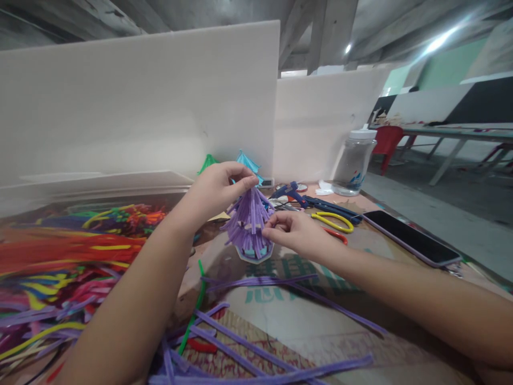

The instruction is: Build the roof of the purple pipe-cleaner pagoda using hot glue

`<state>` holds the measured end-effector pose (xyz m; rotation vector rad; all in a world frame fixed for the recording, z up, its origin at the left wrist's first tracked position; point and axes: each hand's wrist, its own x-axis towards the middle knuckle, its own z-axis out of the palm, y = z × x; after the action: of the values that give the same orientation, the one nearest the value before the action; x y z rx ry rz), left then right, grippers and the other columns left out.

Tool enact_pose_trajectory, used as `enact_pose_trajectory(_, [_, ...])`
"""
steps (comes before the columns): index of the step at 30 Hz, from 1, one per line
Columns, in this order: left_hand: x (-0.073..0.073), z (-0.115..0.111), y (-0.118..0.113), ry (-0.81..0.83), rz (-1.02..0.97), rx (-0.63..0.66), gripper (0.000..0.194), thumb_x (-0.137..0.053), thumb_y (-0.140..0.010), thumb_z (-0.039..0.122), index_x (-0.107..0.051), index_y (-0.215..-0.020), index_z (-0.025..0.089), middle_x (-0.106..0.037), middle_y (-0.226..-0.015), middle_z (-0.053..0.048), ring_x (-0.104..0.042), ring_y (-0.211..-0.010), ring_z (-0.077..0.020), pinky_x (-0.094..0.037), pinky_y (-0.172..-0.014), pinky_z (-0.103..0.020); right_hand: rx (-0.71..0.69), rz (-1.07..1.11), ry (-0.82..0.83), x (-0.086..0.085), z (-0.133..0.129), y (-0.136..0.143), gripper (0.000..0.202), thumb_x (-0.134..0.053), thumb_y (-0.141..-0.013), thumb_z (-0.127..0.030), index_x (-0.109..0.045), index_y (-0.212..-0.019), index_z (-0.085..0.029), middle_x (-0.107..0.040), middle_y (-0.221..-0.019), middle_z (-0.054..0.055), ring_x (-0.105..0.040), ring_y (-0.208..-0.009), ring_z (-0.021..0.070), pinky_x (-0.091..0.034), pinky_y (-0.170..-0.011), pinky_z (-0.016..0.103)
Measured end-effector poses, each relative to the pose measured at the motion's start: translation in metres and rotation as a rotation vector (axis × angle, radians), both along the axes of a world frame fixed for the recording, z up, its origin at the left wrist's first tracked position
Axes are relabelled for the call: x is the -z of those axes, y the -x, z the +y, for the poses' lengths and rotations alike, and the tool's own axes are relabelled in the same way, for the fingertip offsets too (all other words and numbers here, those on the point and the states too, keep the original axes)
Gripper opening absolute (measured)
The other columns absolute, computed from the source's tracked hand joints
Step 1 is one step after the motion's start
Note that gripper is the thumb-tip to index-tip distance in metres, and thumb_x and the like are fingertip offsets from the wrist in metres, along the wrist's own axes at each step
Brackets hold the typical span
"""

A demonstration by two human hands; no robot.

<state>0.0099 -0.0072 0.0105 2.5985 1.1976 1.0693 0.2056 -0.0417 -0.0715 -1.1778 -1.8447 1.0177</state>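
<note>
A small tiered tower of purple fuzzy stems (253, 214) stands upright on a pale angular base at the middle of the table. My left hand (224, 184) pinches the tip of the tower from above, thumb against fingers. At the tower's right side, my right hand (288, 230) is closed in a pinch by the lower tier; what lies between its fingertips is too small to make out. Loose purple stems (256, 282) lie in front of the tower, along with a green stem (200, 294).
Piles of coloured stems (72, 246) cover the left side. Behind the tower are a blue glue gun (292, 192) and green and light blue pieces (248, 161). Yellow-handled scissors (334, 220), a phone (409, 235) and a water bottle (353, 163) are on the right. White boards rise behind.
</note>
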Motion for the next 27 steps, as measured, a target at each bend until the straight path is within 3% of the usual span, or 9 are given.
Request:
enact_pose_trajectory(6, [-0.001, -0.001, 0.0, 0.0, 0.008, 0.005, 0.032, -0.055, -0.091, 0.042, -0.072, -0.085, 0.016, -0.07, -0.078, -0.002, -0.059, -0.074, -0.0156, -0.041, -0.063, -0.025, -0.013, 0.117, 0.15, -0.004, -0.001, 0.0, 0.022, -0.069, -0.077, -0.039, -0.061, -0.075, -0.018, -0.056, -0.063, -0.004, -0.044, -0.056, 0.0092, -0.026, -0.054, 0.025])
enact_pose_trajectory(10, [-0.001, -0.001, 0.0, 0.008, -0.006, 0.001, 0.031, -0.056, -0.091, 0.042, -0.073, -0.087, 0.016, -0.07, -0.079, -0.002, -0.059, -0.075, -0.0157, -0.041, -0.065, -0.025, -0.002, 0.123, 0.146, -0.007, -0.001, 0.0, 0.019, -0.069, -0.077, -0.036, -0.064, -0.076, -0.018, -0.059, -0.067, -0.001, -0.046, -0.059, 0.0101, -0.029, -0.056, 0.025])
enact_pose_trajectory(15, [0.0, 0.001, 0.001, 0.026, -0.016, -0.005, 0.032, -0.057, -0.09, 0.042, -0.073, -0.085, 0.015, -0.07, -0.079, -0.003, -0.06, -0.075, -0.0163, -0.042, -0.063, -0.025, -0.029, -0.064, 0.065, -0.016, 0.0, -0.005, 0.026, -0.062, -0.085, -0.039, -0.067, -0.074, -0.016, -0.047, -0.055, -0.005, -0.036, -0.05, 0.0079, -0.025, -0.049, 0.025])
enact_pose_trajectory(18, [0.0, 0.002, 0.001, 0.029, -0.023, -0.01, 0.033, -0.056, -0.089, 0.043, -0.073, -0.085, 0.015, -0.069, -0.077, -0.004, -0.059, -0.074, -0.0163, -0.042, -0.062, -0.024, -0.047, -0.134, 0.133, -0.02, -0.002, -0.006, 0.025, -0.062, -0.087, -0.038, -0.068, -0.075, -0.017, -0.041, -0.045, -0.007, -0.034, -0.043, 0.007, -0.024, -0.045, 0.025])
enact_pose_trajectory(23, [0.0, 0.0, -0.001, 0.048, -0.024, -0.018, 0.033, -0.056, -0.089, 0.044, -0.073, -0.087, 0.016, -0.069, -0.077, -0.004, -0.059, -0.073, -0.0165, -0.042, -0.06, -0.024, -0.116, -0.05, 0.264, -0.018, -0.006, -0.004, 0.02, -0.065, -0.086, -0.035, -0.072, -0.086, -0.016, -0.038, -0.039, -0.009, -0.031, -0.038, 0.0063, -0.021, -0.042, 0.023])
enact_pose_trajectory(27, [-0.001, -0.004, -0.004, 0.053, -0.017, -0.005, 0.033, -0.056, -0.089, 0.044, -0.073, -0.087, 0.016, -0.069, -0.078, -0.004, -0.059, -0.074, -0.0167, -0.043, -0.062, -0.025, -0.121, -0.043, 0.268, -0.016, -0.008, -0.002, 0.019, -0.066, -0.085, -0.035, -0.073, -0.086, -0.017, -0.04, -0.04, -0.009, -0.031, -0.038, 0.0058, -0.02, -0.04, 0.022])
